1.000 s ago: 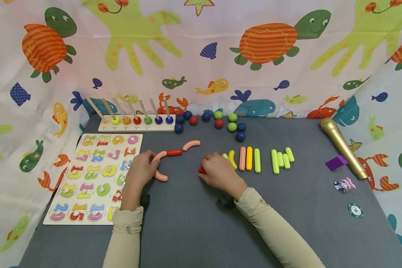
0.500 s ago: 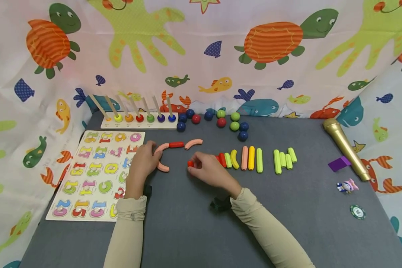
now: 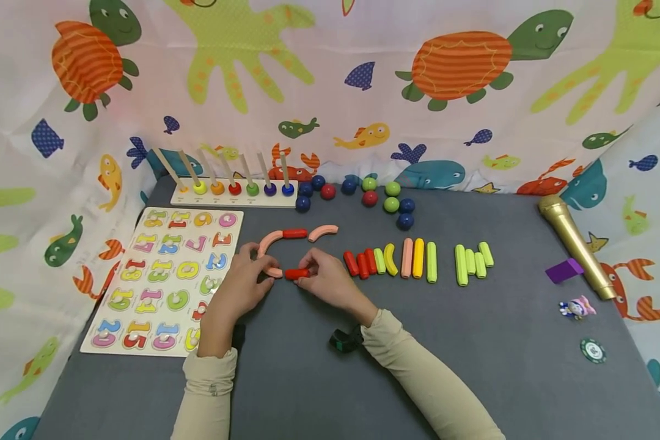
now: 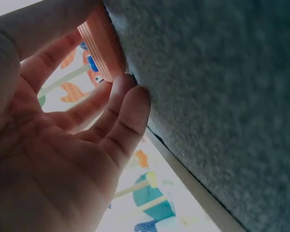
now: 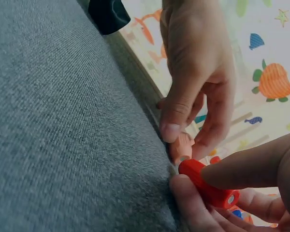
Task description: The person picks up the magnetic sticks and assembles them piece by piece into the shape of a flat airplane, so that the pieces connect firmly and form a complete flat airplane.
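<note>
My left hand (image 3: 236, 287) pinches a curved pink stick (image 3: 275, 272) between thumb and fingers; most of that stick is hidden under the hand. Close to its right end, a short red stick (image 5: 208, 182) with a metal disc in its end is pinched by my right hand (image 3: 332, 282). The two ends lie very near each other; whether they touch I cannot tell. Above, another curved pink stick (image 3: 268, 241) joins a straight red stick (image 3: 294, 233). A loose curved pink stick (image 3: 323, 231) lies just right of that one.
Red sticks (image 3: 357, 264), a yellow stick (image 3: 418, 258) and green sticks (image 3: 461, 265) lie to the right. Several balls (image 3: 370, 198) and a peg board (image 3: 242, 200) stand at the back. The number puzzle (image 3: 167, 275) lies left, a gold microphone (image 3: 576, 247) far right.
My right hand has carried the red stick leftward from the row of sticks to beside the pink one. My left hand has shifted down the pink curve to its lower end.
</note>
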Demonstrator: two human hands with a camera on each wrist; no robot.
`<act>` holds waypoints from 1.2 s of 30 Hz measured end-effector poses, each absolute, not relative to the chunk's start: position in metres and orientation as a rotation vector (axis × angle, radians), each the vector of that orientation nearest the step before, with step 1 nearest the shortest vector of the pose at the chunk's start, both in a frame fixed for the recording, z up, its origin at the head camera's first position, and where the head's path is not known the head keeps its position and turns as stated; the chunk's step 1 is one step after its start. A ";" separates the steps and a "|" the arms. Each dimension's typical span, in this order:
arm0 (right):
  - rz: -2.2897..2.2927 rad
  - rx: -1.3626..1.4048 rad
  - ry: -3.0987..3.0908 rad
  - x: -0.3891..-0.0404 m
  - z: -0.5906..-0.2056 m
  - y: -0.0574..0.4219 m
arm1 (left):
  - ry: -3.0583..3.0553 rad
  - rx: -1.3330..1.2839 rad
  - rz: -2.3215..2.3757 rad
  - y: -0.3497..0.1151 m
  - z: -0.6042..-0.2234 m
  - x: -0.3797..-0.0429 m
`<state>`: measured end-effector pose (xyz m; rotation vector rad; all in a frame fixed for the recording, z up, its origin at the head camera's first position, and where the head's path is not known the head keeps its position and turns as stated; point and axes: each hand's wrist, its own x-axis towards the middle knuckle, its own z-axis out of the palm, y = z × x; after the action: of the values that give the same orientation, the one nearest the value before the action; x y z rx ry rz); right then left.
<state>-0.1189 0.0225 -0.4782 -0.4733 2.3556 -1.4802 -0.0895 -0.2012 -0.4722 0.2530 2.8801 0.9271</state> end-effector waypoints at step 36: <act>-1.097 -0.883 2.563 -0.115 -0.484 0.011 | 2.859 0.244 0.974 -0.202 -0.472 -0.089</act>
<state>-0.1148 0.0106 -0.4839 -0.8832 2.5631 -1.0974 -0.0892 -0.2017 -0.4720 0.2437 2.8587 0.9740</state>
